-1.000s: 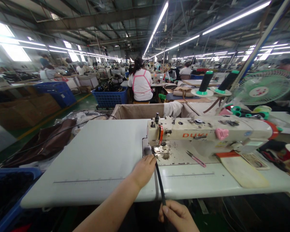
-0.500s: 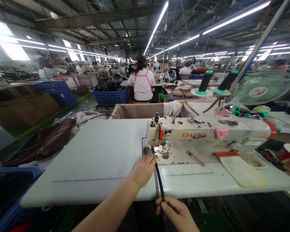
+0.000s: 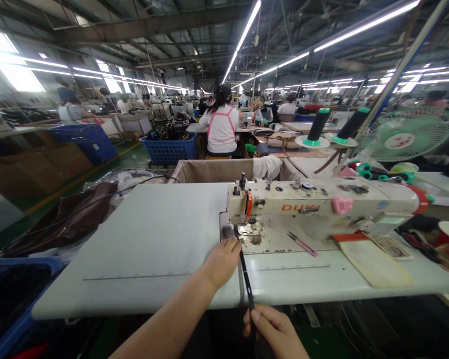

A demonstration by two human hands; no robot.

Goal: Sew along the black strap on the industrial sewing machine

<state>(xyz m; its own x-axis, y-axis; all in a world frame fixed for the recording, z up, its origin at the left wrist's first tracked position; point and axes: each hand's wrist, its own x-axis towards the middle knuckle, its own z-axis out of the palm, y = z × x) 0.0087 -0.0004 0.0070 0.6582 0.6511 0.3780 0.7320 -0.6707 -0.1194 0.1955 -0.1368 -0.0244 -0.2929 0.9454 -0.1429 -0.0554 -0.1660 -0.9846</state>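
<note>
A narrow black strip [image 3: 246,273] runs from the needle area of the white sewing machine [image 3: 322,202] down over the table's front edge. My left hand [image 3: 223,259] presses on the strip just in front of the needle plate, fingers together. Below the table edge, my right hand [image 3: 269,326] pinches the strip between thumb and fingers. Light marks or slots show on the strip between the hands. Pink-handled snips [image 3: 303,244] lie on the machine bed, to the right of the needle.
The white table [image 3: 153,234] extends left. A yellowish pad [image 3: 376,262] lies at right, near a green fan [image 3: 400,139] and black thread cones [image 3: 318,127]. Blue crates [image 3: 56,267] stand at left. Ahead, a person [image 3: 221,124] sits beyond a fabric-lined bin [image 3: 213,171].
The strip between my hands now shows light marks or slots that were not visible before. My right hand has shifted very slightly; my left hand looks unmoved.
</note>
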